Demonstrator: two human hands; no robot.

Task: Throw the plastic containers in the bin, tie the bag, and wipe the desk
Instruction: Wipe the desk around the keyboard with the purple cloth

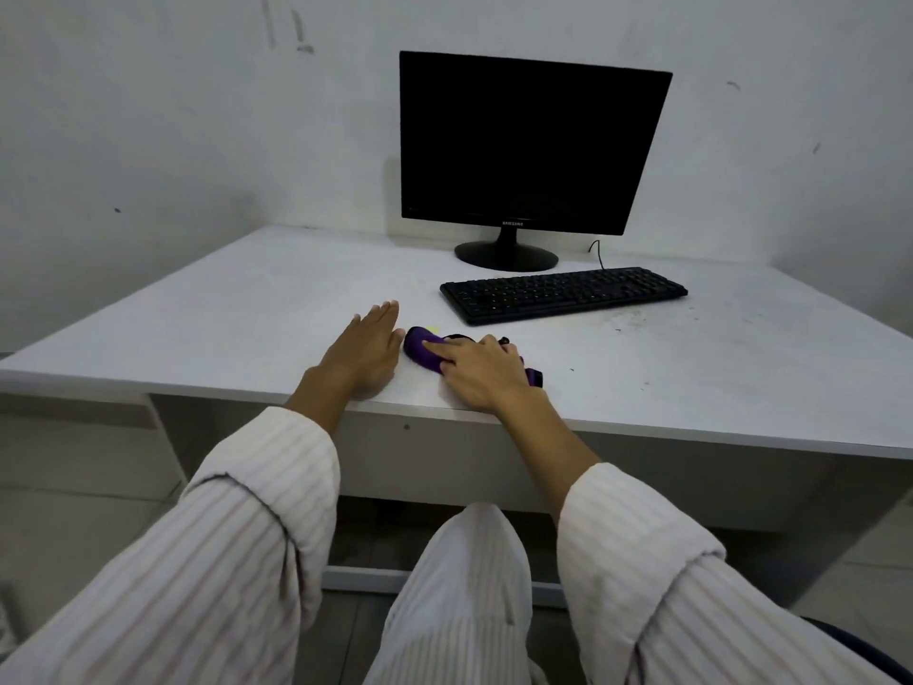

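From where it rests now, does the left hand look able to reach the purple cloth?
Probably yes. The left hand lies flat on the desk right beside the purple cloth, nothing between them; the right hand covers only its right part.

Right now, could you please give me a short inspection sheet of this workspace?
Surface: white desk, dark specks and smudges towards its right side.
Job's things: purple cloth on the desk near the front edge; no containers, bin or bag seen.
Clutter: nothing seen.
Hands: left hand flat on the desk beside the cloth; right hand pressing on the cloth.
Cables: thin black cable behind the keyboard.
Surroundings: dark monitor, scuffed white wall.
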